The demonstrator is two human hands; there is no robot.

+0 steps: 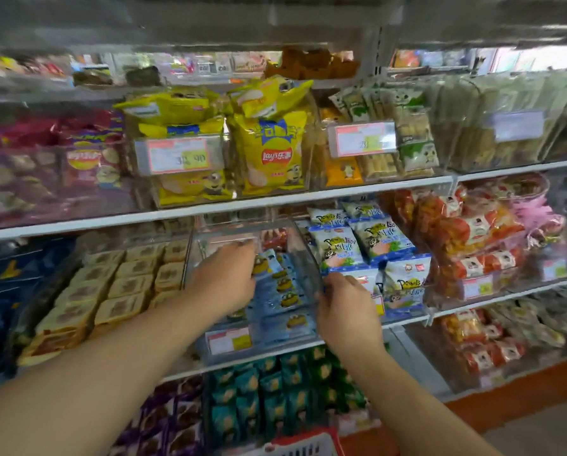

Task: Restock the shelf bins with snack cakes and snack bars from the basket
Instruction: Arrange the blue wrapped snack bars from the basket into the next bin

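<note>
Bin [259, 232] under inspection: a clear plastic bin at centre frame on the second shelf up, partly filled with blue snack packs [283, 291] stacked in a row running from the front lip back toward the shelf rear. Your left hand [224, 279] is inside the bin on its left side, fingers laid over the packs and curled at the tips; whether it pinches a pack cannot be told from this view. Your right hand [346, 311] is outside, thumb and fingers closed on the bin's right wall near its front corner. The hands stand apart, one on each side of the stack.

The packs' long axis lies across the bin, left to right in frame, and the left hand is the nearer to them. Open room lies at the back of the bin, above the left hand in frame, where clear plastic shows bare. The shelf edge [275, 199] above hangs close over that space, so clearance looks tight in my judgement. The basket [305, 444] sits at lower centre frame, below both forearms; further stock must come up from there.
</note>
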